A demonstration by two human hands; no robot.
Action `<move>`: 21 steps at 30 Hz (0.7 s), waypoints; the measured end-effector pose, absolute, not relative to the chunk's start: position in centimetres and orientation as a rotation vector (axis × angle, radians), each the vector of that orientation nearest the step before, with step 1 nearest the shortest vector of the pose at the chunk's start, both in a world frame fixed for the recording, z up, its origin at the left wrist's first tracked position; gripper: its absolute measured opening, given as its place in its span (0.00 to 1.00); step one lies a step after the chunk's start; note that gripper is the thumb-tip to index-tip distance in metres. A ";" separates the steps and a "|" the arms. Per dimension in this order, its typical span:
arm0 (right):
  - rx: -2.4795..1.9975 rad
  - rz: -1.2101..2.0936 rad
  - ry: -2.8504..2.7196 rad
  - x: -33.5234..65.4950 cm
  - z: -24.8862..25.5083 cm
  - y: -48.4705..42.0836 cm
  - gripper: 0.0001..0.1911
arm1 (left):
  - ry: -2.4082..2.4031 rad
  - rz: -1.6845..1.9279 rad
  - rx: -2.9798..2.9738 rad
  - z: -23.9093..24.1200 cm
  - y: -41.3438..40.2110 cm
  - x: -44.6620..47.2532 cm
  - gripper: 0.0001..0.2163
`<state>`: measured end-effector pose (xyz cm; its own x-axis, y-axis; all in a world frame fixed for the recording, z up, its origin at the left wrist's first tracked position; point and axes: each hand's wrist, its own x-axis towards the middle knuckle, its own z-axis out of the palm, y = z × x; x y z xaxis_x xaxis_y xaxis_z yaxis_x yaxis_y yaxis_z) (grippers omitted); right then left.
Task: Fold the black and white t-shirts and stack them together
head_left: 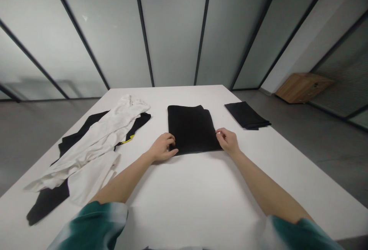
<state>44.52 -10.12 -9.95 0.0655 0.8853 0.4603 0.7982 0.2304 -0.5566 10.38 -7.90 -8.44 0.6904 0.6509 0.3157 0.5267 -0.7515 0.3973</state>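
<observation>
A folded black garment (pixel 192 128) lies flat in the middle of the white table (pixel 201 196). My left hand (pixel 162 147) pinches its near left corner with curled fingers. At the near right corner my right hand (pixel 228 141) grips the edge, thumb and fingers closed on the cloth. Both arms reach forward in green-and-white sleeves.
A loose heap lies at the left: a white garment (pixel 100 142) draped over a black one with yellow trim (pixel 86 131). A second folded black piece (pixel 246 115) sits at the far right edge. Glass wall panels stand behind; a wooden box (pixel 303 86) rests on the floor.
</observation>
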 end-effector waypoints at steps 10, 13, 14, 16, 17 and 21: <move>-1.734 0.239 -1.603 45.2 -13.2 -7.6 0.22 | 1.377 0.703 2.483 -10.8 -5.8 9.5 0.16; -1.779 0.268 -1.611 45.5 -13.5 -7.3 0.20 | 1.388 0.653 2.512 -10.9 -5.7 9.3 0.16; -1.786 0.256 -1.621 45.6 -13.6 -7.3 0.19 | 1.385 0.647 2.521 -10.9 -5.7 9.3 0.16; -1.799 0.230 -1.639 45.6 -13.5 -7.3 0.18 | 1.383 0.643 2.525 -10.8 -5.6 9.3 0.15; -1.802 0.224 -1.645 45.6 -13.5 -7.3 0.18 | 1.382 0.638 2.523 -10.8 -5.6 9.2 0.14; -1.793 0.216 -1.662 45.7 -13.5 -7.2 0.18 | 1.386 0.607 2.512 -10.8 -5.5 9.2 0.17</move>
